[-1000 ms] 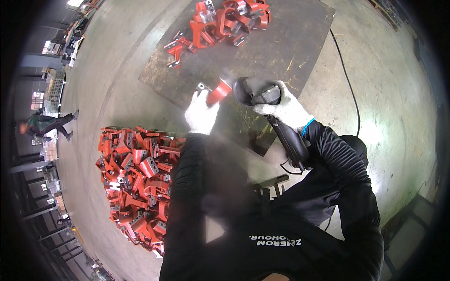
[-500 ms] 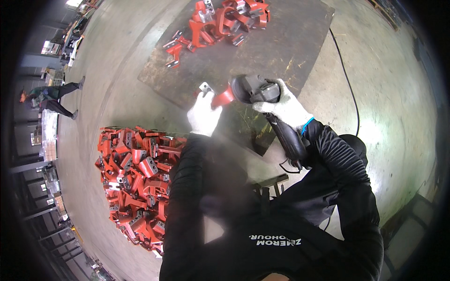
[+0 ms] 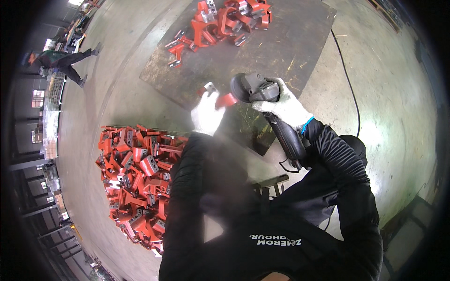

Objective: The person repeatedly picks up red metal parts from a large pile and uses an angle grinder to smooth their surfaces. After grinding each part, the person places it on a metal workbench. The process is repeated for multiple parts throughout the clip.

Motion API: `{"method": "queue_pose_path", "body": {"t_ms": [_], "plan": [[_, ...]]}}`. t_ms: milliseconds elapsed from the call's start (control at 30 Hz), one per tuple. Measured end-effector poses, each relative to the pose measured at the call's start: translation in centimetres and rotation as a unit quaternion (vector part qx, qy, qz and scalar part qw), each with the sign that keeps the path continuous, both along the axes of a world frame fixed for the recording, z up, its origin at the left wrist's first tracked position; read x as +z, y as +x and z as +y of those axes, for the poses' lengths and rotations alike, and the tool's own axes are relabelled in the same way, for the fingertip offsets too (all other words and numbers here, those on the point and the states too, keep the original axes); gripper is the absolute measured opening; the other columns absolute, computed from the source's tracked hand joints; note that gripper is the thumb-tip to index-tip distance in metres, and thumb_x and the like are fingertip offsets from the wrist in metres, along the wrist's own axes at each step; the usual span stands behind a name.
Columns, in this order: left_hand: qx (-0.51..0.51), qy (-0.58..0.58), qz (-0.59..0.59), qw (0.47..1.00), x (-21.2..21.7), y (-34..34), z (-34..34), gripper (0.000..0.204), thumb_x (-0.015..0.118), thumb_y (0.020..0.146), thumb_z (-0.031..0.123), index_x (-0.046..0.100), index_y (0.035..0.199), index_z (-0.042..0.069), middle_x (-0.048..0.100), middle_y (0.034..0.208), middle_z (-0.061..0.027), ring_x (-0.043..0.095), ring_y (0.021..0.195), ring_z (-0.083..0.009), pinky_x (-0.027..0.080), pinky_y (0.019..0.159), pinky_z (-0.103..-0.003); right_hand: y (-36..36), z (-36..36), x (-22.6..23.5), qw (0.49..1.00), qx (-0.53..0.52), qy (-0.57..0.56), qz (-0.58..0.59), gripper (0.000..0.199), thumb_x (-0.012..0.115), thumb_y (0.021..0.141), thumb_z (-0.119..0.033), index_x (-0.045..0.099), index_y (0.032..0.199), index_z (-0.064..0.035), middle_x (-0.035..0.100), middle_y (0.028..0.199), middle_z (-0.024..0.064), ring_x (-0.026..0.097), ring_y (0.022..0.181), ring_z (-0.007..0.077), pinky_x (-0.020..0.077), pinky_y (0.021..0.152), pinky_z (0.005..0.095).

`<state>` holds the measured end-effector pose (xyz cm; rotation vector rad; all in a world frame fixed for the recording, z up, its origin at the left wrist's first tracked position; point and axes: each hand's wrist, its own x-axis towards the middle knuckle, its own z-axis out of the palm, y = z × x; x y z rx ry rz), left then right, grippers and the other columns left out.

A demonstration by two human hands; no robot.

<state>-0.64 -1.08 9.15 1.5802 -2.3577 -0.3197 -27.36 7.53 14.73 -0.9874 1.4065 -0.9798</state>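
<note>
In a white glove, my left hand [image 3: 207, 114] is closed around a red metal bracket [image 3: 227, 99], whose bare metal end pokes up past the fingers. My right hand [image 3: 282, 104], gloved too with a blue cuff edge, wraps round the head of a black angle grinder [image 3: 255, 89]. The grinder's disc faces the bracket and sits very close to its right end; whether they touch I cannot tell. The grinder's body [image 3: 289, 143] slants down toward my right knee. Both hands are above the near part of a dark metal plate [image 3: 276, 56].
Red brackets [image 3: 220, 23] lie piled on the plate's far side. A large heap of similar brackets [image 3: 136, 182] stands left of my left arm. A black cable [image 3: 347, 75] runs along the floor at right. Far left, a person [image 3: 61, 61] walks past stacked goods.
My left hand has shifted slightly to the right with the bracket, which has turned a little. My right hand and the grinder are almost still. The person at far left has moved farther up the picture.
</note>
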Motion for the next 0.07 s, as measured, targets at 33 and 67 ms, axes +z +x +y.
{"method": "queue_pose_path", "body": {"t_ms": [33, 67], "plan": [[0.003, -0.003, 0.003, 1.0, 0.18, -0.04, -0.07, 0.05, 0.082, 0.077, 0.021, 0.068, 0.125, 0.012, 0.068, 0.119, -0.0103, 0.072, 0.099, -0.0342, 0.058, 0.084, -0.042, -0.07, -0.09, 0.1, 1.0, 0.01, 0.024, 0.004, 0.09, 0.093, 0.079, -0.028, 0.043, 0.149, -0.0035, 0.062, 0.131, 0.0141, 0.06, 0.119, 0.0202, 0.0495, 0.105, 0.0351], [0.01, -0.008, 0.001, 1.0, -0.21, 0.27, -0.4, 0.053, 0.083, 0.078, 0.022, 0.068, 0.128, 0.013, 0.068, 0.124, -0.0117, 0.072, 0.102, -0.034, 0.058, 0.087, -0.042, -0.24, -0.09, 0.18, 0.999, 0.019, 0.049, 0.008, 0.088, 0.092, 0.08, -0.027, 0.043, 0.15, -0.0047, 0.062, 0.132, 0.0144, 0.06, 0.12, 0.0201, 0.0494, 0.105, 0.0353]]}}
